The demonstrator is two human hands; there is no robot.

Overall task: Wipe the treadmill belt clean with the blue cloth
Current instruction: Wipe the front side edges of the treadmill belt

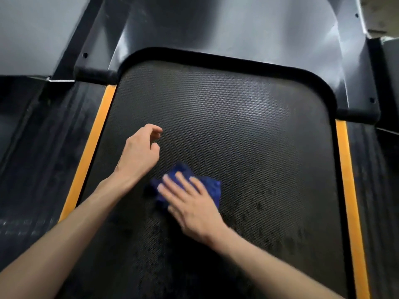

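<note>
The black textured treadmill belt [237, 130] fills the middle of the view. Dark blotches mark its near half. A crumpled blue cloth [212, 187] lies on the belt a little left of centre. My right hand [190, 206] lies flat on the cloth with straight fingers and presses it onto the belt. My left hand [140, 152] hovers over the belt just left of and beyond the cloth. Its fingers hang loosely curled and hold nothing.
Orange strips run along both sides of the belt, one on the left [90, 152] and one on the right [349, 201]. Black side rails lie outside them. A grey motor cover [226, 26] rises at the belt's far end.
</note>
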